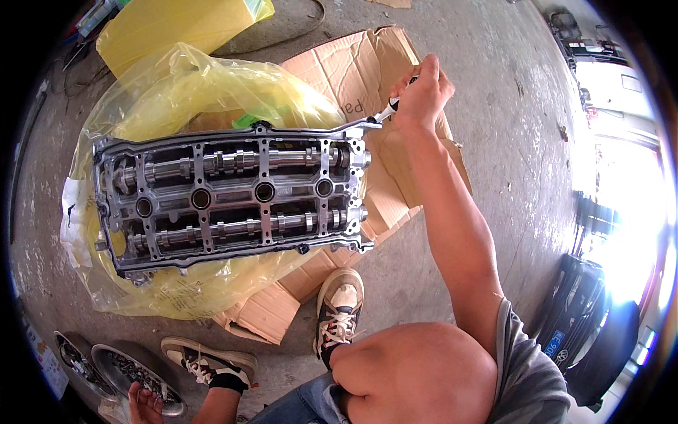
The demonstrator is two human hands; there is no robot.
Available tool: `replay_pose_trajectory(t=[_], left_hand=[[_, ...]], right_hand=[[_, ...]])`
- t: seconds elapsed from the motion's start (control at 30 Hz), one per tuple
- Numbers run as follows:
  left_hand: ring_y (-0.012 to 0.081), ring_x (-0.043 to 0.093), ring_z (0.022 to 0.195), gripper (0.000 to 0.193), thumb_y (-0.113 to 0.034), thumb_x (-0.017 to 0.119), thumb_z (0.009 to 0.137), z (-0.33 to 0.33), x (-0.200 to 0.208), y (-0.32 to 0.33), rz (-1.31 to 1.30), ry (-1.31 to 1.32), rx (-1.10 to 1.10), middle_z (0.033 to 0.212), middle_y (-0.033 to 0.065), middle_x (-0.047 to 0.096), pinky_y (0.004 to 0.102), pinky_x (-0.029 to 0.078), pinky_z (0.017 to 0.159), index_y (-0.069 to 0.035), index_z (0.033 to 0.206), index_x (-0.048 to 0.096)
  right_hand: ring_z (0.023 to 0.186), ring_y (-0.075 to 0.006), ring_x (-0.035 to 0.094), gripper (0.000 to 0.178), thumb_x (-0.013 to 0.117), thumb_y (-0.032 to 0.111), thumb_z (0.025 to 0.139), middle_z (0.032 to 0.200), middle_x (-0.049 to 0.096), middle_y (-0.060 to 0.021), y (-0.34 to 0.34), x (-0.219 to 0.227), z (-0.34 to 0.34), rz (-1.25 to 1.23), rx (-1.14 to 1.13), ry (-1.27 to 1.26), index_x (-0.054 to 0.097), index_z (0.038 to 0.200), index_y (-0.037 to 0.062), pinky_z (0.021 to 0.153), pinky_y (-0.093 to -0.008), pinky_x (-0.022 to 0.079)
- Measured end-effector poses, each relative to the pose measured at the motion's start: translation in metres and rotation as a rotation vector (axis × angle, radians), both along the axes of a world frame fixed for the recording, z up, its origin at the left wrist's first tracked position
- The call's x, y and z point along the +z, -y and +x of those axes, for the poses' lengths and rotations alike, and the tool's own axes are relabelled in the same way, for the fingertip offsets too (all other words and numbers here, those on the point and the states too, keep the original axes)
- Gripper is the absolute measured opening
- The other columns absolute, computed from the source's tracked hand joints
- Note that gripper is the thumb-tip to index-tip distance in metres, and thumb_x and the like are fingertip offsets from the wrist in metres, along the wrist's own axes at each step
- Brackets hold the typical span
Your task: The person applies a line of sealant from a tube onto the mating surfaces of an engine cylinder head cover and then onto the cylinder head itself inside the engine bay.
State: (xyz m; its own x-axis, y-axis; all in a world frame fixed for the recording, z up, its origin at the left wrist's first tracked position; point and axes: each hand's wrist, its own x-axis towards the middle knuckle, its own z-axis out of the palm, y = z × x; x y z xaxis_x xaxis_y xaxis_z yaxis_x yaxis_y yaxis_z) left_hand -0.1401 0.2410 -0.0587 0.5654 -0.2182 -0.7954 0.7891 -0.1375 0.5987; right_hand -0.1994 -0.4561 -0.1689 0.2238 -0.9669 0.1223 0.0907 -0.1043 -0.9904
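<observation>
A metal camshaft housing (233,192) with two camshafts lies across the left and middle of the view. At its far right corner, my right hand (422,95) is closed around a ratchet wrench (388,111), whose silver end reaches that corner. The fingers hide most of the wrench's handle. Low at the left, my left hand (145,404) is over the edge of a metal bowl (173,408) holding many small bolts (134,371). Its fingers are loosely bent and apart, with nothing visible in them; the lower frame edge cuts off part of it.
Yellow plastic film (176,293) and flattened cardboard (265,311) lie under the housing. A second metal bowl (65,339) stands beside the first. A yellow-wrapped box (169,32) is behind. My shoes (341,300) are close to the housing's near side; a dark car (575,311) stands at right.
</observation>
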Motion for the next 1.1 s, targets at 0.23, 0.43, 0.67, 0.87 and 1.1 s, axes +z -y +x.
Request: replay_pose_trajectory(t=[0.23, 0.43, 0.67, 0.87, 1.1], left_hand=[[0.0206, 0.057, 0.094, 0.043, -0.037, 0.05, 0.094, 0.0, -0.017, -0.042, 0.196, -0.01, 0.115, 0.1, 0.008, 0.059, 0.0356, 0.045, 0.085, -0.004, 0.122, 0.049], [0.0243, 0.055, 0.104, 0.047, -0.035, 0.05, 0.094, -0.002, -0.001, -0.011, 0.046, 0.024, 0.03, 0.11, 0.0135, 0.059, 0.0395, 0.041, 0.096, 0.0, 0.125, 0.047], [0.0263, 0.051, 0.108, 0.045, -0.034, 0.049, 0.095, -0.003, 0.006, 0.004, 0.076, -0.012, 0.081, 0.115, 0.0146, 0.055, 0.0413, 0.04, 0.098, 0.0, 0.125, 0.047], [0.0287, 0.049, 0.109, 0.049, -0.035, 0.05, 0.094, 0.007, -0.001, -0.01, 0.21, 0.023, 0.055, 0.115, 0.0156, 0.053, 0.0432, 0.036, 0.1, 0.0, 0.127, 0.044], [0.0147, 0.055, 0.089, 0.038, -0.035, 0.045, 0.097, 0.007, 0.0, -0.005, 0.19, 0.077, 0.104, 0.096, 0.0006, 0.056, 0.0302, 0.046, 0.082, -0.01, 0.125, 0.048]], right_hand=[[0.035, -0.0137, 0.041, 0.04, 0.043, 0.024, 0.094, 0.047, 0.041, -0.0041, -0.002, 0.001, 0.0, 0.02, -0.006, 0.005, 0.04, 0.058, 0.0067, 0.035, -0.0303, 0.034], [0.038, -0.015, 0.04, 0.033, 0.044, 0.021, 0.09, 0.051, 0.042, -0.0059, 0.005, 0.013, -0.004, 0.101, -0.21, 0.092, 0.04, 0.061, 0.0056, 0.035, -0.0306, 0.035], [0.049, -0.019, 0.04, 0.016, 0.036, 0.018, 0.087, 0.058, 0.04, -0.0073, 0.049, 0.023, -0.04, 0.593, -0.557, 0.398, 0.035, 0.077, 0.0062, 0.049, -0.0367, 0.041], [0.062, -0.0198, 0.043, 0.01, 0.034, 0.017, 0.088, 0.081, 0.04, -0.007, 0.057, 0.029, -0.064, 0.768, -0.475, 0.64, 0.032, 0.084, 0.0077, 0.054, -0.0332, 0.045], [0.058, -0.0184, 0.043, 0.018, 0.041, 0.014, 0.09, 0.067, 0.041, -0.0055, 0.002, 0.041, -0.115, 0.833, 0.052, 0.64, 0.037, 0.075, 0.0058, 0.054, -0.0329, 0.043]])
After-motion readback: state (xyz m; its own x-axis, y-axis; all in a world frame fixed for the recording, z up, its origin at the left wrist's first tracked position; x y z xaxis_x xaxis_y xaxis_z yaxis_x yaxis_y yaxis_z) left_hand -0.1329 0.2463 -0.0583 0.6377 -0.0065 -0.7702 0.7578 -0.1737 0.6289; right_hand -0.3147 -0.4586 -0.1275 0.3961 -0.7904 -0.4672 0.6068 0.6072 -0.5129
